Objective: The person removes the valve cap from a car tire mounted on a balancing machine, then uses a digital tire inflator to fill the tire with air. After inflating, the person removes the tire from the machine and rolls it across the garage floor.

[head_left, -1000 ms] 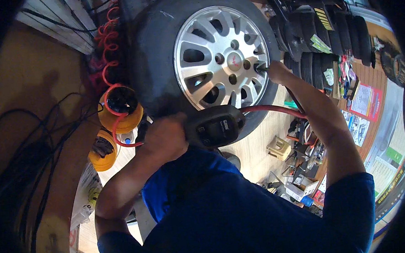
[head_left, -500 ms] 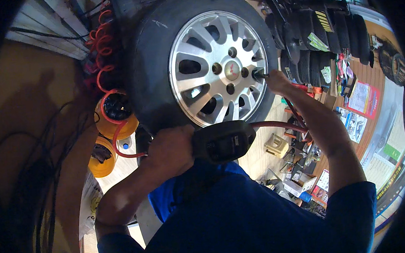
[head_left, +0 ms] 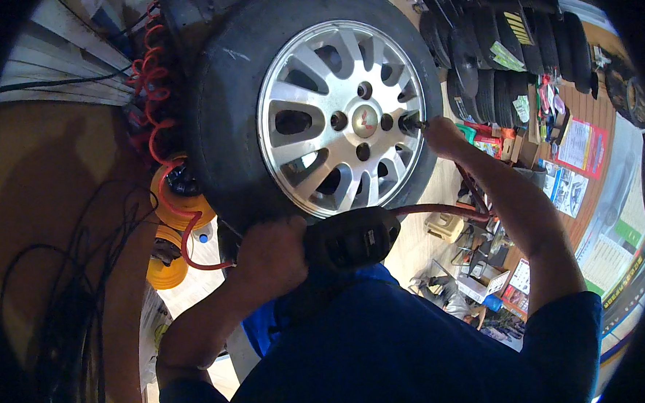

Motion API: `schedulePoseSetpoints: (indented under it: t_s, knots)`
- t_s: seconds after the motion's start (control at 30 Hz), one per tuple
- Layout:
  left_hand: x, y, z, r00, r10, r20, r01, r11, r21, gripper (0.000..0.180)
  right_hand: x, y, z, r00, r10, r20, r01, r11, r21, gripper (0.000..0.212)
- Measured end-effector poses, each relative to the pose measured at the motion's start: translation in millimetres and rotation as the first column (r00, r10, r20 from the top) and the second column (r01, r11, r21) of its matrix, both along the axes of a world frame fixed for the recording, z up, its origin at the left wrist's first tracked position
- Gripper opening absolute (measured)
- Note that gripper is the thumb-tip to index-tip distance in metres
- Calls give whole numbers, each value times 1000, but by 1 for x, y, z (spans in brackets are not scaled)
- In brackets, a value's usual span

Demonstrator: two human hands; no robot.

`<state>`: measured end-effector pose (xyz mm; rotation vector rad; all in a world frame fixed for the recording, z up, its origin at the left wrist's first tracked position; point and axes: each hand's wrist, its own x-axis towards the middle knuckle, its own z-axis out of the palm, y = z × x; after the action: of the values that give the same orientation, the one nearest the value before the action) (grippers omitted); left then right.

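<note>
A car wheel stands before me, its black tyre around a silver spoked alloy rim. My left hand is closed around the grip of a dark tyre inflator gun with a gauge, just below the tyre. A red hose leaves the gun and loops up toward my right hand. That hand is closed on the air chuck at the hose's end, against the right side of the rim. The valve itself is too small to make out. A coiled red air line feeds the gun from the left.
Yellow buckets stand at the left beside tangled black cables. At the upper right, several tyres hang in rows. A cluttered counter, a beige stool and what looks like another person are farther right.
The inflator gun and my left hand sit slightly lower, with the gun tilted a little differently. My right hand stays at the rim with the chuck. The whole view has shifted slightly.
</note>
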<state>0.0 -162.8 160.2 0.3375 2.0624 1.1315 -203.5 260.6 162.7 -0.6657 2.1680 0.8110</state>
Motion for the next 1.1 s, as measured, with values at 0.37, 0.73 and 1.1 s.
schedulePoseSetpoints:
  t_s: [0.37,0.73,1.1]
  knots:
    - [2,0,-2,1000,12,-8,-12,1000,13,27,-5,-10,7,887,-444,-126,420,890,-181,31]
    - [4,-3,-4,999,-6,-40,6,1000,15,30,-6,-15,8,845,-506,-172,471,857,-207,38]
    - [-1,-3,2,998,-35,-54,36,999,23,24,-3,-12,11,918,-390,-76,378,915,-140,36]
